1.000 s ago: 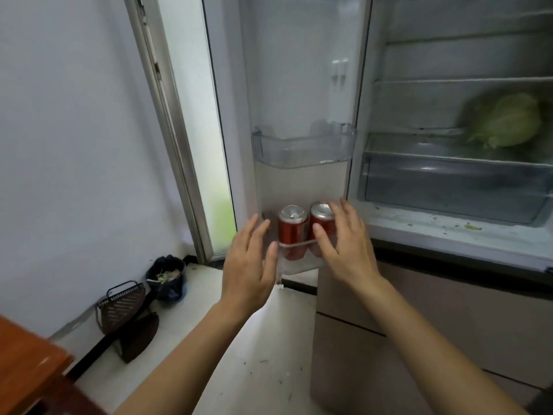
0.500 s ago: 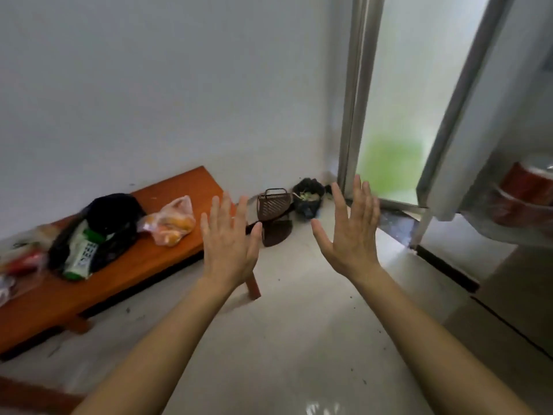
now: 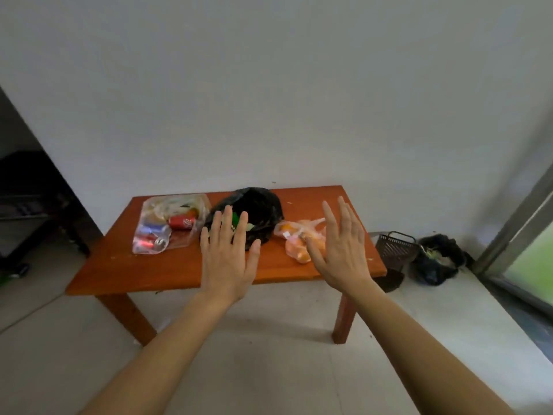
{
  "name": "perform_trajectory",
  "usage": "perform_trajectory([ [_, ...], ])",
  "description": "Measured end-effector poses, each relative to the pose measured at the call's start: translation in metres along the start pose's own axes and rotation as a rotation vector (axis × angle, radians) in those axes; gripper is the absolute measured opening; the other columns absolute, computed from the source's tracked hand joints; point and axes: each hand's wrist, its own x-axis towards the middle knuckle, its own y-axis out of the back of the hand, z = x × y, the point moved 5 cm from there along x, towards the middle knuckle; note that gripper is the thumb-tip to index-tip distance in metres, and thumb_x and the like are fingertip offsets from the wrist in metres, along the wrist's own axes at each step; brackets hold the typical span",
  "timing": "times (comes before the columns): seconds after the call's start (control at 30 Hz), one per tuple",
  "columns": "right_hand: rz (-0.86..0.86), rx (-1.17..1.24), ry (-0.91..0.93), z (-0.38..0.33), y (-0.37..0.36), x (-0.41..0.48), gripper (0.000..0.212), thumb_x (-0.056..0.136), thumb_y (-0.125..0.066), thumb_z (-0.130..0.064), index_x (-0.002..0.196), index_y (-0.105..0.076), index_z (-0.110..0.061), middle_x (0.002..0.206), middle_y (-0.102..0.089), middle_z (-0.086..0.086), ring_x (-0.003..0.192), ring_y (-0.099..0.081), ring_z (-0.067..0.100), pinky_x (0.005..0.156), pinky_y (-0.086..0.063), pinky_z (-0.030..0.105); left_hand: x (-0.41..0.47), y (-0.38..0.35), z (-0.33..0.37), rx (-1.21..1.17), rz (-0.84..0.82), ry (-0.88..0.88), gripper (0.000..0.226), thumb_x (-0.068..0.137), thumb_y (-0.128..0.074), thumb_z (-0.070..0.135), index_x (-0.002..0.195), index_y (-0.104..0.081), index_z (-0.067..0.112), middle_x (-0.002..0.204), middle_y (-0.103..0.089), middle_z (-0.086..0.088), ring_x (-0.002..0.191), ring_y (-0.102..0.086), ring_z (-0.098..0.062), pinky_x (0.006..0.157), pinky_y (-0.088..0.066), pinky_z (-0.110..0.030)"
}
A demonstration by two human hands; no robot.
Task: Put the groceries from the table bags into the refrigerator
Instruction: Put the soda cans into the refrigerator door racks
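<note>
Orange table [image 3: 167, 274] bears clear bag [image 3: 161, 232], black bag [image 3: 264, 209], perhaps bagged oranges [image 3: 294, 245]

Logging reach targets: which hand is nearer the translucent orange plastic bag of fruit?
Right. The right hand overlaps the right edge of the translucent orange plastic bag in view; the left hand is off to its left, in front of the black plastic bag.

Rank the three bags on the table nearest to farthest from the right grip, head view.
1. Orange fruit bag: right end of the table, partly behind the right grip.
2. Black bag: middle of the table, to the left.
3. Clear bag of cans: left end, farthest.
</note>
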Motion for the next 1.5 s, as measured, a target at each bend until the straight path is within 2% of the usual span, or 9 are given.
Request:
perform_trajectory([
  [0.3,-0.239,0.015,0.124,-0.071,-0.140,0.085,0.072,0.100,-0.044,-0.047,0.160,-0.012,-0.021,0.167,-0.005,0.013,0.153,-0.008,0.032,0.121,-0.016,0.049,0.025,-0.052,-0.163,0.212,-0.216,0.199,0.066,0.101,-0.012,0.057,0.158,-0.014,0.022,0.166,-0.003,-0.009,0.151,0.005,-0.025,0.122,-0.010,-0.056],
  [0.4,-0.264,0.017,0.171,-0.090,-0.187,0.121,0.069,0.099,-0.048,-0.044,0.158,-0.022,-0.018,0.165,-0.017,0.015,0.151,-0.017,0.035,0.120,-0.021,0.048,0.044,-0.072,-0.208,0.280,-0.288,0.252,0.067,0.100,-0.011,0.057,0.157,-0.014,0.023,0.166,-0.007,-0.010,0.152,0.001,-0.027,0.120,-0.008,-0.054],
  [0.53,-0.341,0.080,0.207,-0.113,-0.252,0.193,0.066,0.101,-0.043,-0.045,0.158,-0.023,-0.017,0.165,-0.018,0.013,0.152,-0.015,0.032,0.121,-0.021,0.047,0.098,-0.095,-0.260,0.333,-0.346,0.290,0.072,0.097,-0.003,0.058,0.158,-0.016,0.022,0.165,-0.012,-0.011,0.153,-0.007,-0.030,0.120,-0.007,-0.052],
  [0.73,-0.517,0.188,0.285,-0.157,-0.327,0.297,0.059,0.103,-0.044,-0.036,0.155,-0.026,-0.016,0.158,-0.032,0.008,0.146,-0.030,0.027,0.109,-0.043,0.041,0.183,-0.128,-0.330,0.321,-0.447,0.326,0.083,0.090,0.011,0.064,0.158,-0.013,0.024,0.167,-0.001,-0.008,0.153,0.001,-0.028,0.122,-0.019,-0.053],
  [0.93,-0.783,0.278,0.336,-0.196,-0.410,0.341,0.038,0.105,-0.040,-0.027,0.141,-0.048,-0.018,0.135,-0.052,0.003,0.111,-0.059,0.024,0.087,-0.055,0.040,0.201,-0.176,-0.361,0.140,-0.707,0.319,0.050,0.106,-0.024,0.042,0.151,-0.028,0.022,0.161,-0.022,-0.004,0.147,-0.026,-0.025,0.119,-0.029,-0.046],
  [1.13,-0.970,0.265,0.371,-0.229,-0.493,0.350,0.031,0.104,-0.039,-0.020,0.124,-0.063,-0.014,0.122,-0.063,0.009,0.106,-0.062,0.026,0.090,-0.053,0.043,0.208,-0.243,-0.412,-0.034,-0.827,0.281,0.049,0.103,-0.040,0.036,0.150,-0.033,0.026,0.152,-0.036,0.002,0.142,-0.032,-0.022,0.120,-0.023,-0.047],
  [1.3,-1.065,0.276,0.294,-0.250,-0.551,0.347,0.027,0.099,-0.041,-0.012,0.108,-0.067,-0.010,0.112,-0.069,0.010,0.103,-0.063,0.027,0.093,-0.051,0.047,0.212,-0.289,-0.478,-0.180,-0.930,0.451,0.049,0.099,-0.048,0.033,0.146,-0.041,0.020,0.150,-0.040,-0.002,0.139,-0.038,-0.024,0.116,-0.032,-0.043],
  [1.4,-1.108,0.234,0.251,-0.265,-0.578,0.344,0.032,0.099,-0.046,-0.014,0.126,-0.063,-0.014,0.131,-0.063,0.007,0.120,-0.058,0.025,0.102,-0.047,0.043,0.224,-0.285,-0.519,-0.113,-0.797,0.465,0.040,0.097,-0.048,0.031,0.136,-0.048,0.022,0.141,-0.051,-0.002,0.129,-0.049,-0.024,0.106,-0.045,-0.040],
  [1.5,-1.088,0.104,0.228,-0.278,-0.602,0.348,0.052,0.096,-0.050,-0.023,0.148,-0.042,-0.019,0.152,-0.044,0.007,0.140,-0.041,0.028,0.114,-0.037,0.046,0.235,-0.275,-0.561,0.062,-0.781,0.423,0.047,0.097,-0.050,0.037,0.141,-0.044,0.023,0.147,-0.046,-0.002,0.137,-0.041,-0.022,0.114,-0.035,-0.045],
])
